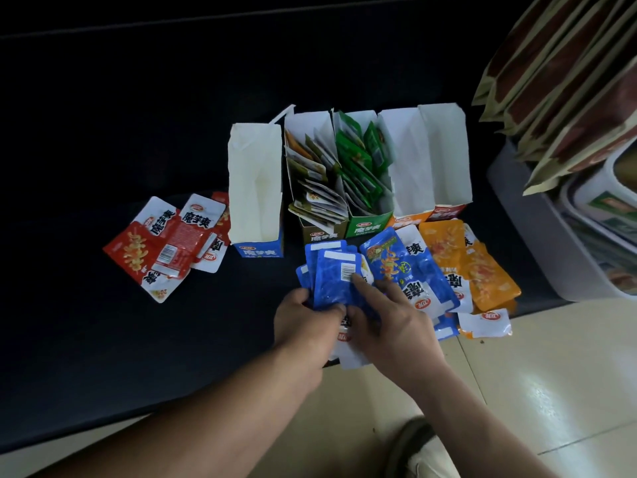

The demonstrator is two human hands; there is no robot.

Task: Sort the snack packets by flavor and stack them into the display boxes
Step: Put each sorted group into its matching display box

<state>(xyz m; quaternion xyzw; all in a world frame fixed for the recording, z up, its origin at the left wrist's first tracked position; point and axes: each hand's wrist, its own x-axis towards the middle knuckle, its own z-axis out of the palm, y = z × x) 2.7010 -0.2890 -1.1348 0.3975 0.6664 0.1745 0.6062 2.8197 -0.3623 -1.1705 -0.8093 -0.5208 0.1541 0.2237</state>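
Several display boxes stand in a row on the dark surface: a blue box (255,188) with nothing inside, an olive box (315,174) and a green box (363,167) holding packets, and an orange box (408,160) and a red box (446,153) that look unfilled. My left hand (305,322) grips the bottom of a stack of blue packets (332,277). My right hand (386,315) touches that stack, its index finger on the top packet. More blue packets (410,267) lie beside it, orange packets (472,267) further right, and red packets (169,239) lie at the left.
A white bin (537,229) with tubs and tall brown-and-cream bags (565,81) stands at the right. The dark surface's front edge runs diagonally below my arms, with pale tiled floor (517,374) beyond. A shoe (418,446) shows near the bottom.
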